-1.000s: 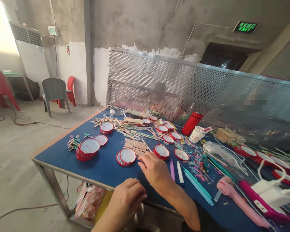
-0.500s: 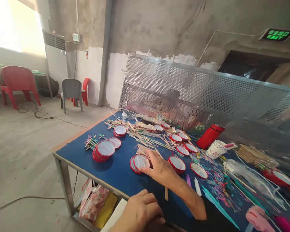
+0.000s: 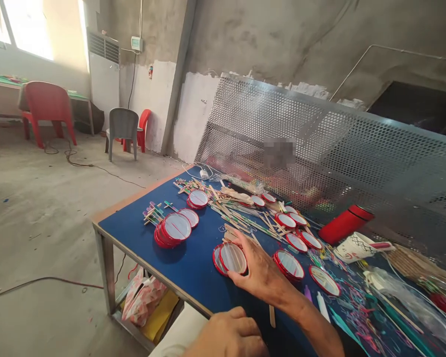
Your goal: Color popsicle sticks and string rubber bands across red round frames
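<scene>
My right hand (image 3: 262,270) reaches in from the right, thumb and fingers around the rim of a round red-rimmed disc (image 3: 233,258) with a clear, shiny face. This disc overlaps another red-rimmed disc (image 3: 218,260) beneath it on the blue table. Low in view, my left hand (image 3: 230,334) is curled near the table's front edge; its palm is hidden. A stack of similar discs (image 3: 176,226) stands to the left, and a smaller stack (image 3: 289,264) lies just right of my right hand. Near my right forearm is a flat wooden stick (image 3: 272,316).
Wooden sticks (image 3: 241,218) are heaped at the back, with more discs (image 3: 296,242) beside them. A red bottle (image 3: 346,223), a paper cup (image 3: 352,247) and tangled coloured bands (image 3: 356,292) occupy the right. A perforated metal panel (image 3: 319,134) borders the far side.
The view has swung, shifting the scene rightward. My right thumb has moved from over the disc's face to its near edge, and the top disc sits slightly further right on the lower one.
</scene>
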Demonstrator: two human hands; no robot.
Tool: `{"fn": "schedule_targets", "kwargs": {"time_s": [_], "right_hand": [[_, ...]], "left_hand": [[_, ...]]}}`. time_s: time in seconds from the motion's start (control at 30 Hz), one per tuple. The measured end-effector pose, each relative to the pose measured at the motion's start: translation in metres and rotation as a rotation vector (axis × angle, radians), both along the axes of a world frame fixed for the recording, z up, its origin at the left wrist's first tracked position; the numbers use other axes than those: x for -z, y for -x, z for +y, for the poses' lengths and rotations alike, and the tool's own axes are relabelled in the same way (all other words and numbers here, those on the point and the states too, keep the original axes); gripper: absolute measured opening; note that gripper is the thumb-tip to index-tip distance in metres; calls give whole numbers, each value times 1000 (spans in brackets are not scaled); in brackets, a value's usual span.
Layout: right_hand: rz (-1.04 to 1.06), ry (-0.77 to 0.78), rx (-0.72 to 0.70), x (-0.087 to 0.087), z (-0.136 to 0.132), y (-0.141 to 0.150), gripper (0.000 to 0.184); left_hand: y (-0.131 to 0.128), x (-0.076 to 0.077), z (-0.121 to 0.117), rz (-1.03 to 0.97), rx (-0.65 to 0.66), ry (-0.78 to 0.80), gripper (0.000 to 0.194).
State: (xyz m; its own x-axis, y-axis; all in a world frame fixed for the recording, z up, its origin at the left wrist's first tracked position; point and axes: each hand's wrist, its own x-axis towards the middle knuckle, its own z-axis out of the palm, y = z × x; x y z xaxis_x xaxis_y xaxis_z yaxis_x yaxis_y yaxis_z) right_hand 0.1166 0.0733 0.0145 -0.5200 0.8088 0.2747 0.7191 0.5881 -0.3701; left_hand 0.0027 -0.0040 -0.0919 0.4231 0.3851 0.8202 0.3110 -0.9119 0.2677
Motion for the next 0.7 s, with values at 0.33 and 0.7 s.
{"fn": "schedule_targets", "kwargs": {"time_s": [0.33,0.7], "right_hand": [[-156,112,-24,-10,4,18,91],[-7,94,141,-28,5,-7,98]], "left_hand": [[6,-8,-2,-37,20,-11,45],[19,-37,-5,-38,56,23,52]]}}
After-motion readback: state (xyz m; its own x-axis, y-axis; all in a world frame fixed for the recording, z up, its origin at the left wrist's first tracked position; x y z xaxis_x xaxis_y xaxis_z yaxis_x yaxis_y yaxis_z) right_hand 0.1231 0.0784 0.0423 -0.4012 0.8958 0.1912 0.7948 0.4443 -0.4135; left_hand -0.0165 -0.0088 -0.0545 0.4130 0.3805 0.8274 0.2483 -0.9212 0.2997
